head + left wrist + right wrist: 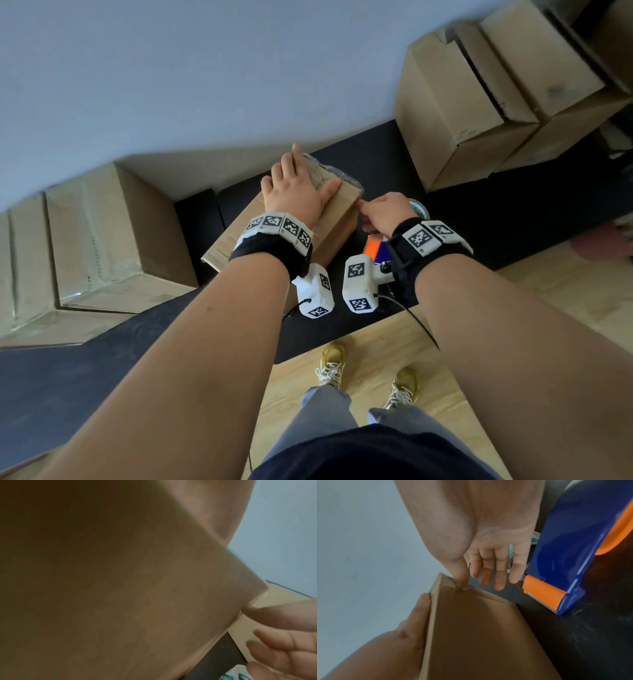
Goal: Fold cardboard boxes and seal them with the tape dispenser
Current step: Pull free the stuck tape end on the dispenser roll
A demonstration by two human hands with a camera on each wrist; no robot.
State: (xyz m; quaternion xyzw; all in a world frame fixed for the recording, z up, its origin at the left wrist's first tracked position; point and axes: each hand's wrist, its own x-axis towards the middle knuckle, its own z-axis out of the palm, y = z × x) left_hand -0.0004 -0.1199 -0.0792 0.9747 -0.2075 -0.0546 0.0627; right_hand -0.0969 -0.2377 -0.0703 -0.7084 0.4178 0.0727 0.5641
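Flat on top of the cardboard box on the black table, the left hand is spread, while its corner is touched by the right hand's thumb, other fingers loose.

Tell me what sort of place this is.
Probably a small packing or storeroom corner: stacks of cardboard boxes along the wall, a blue-and-orange tape dispenser on a black table, wood-look floor.
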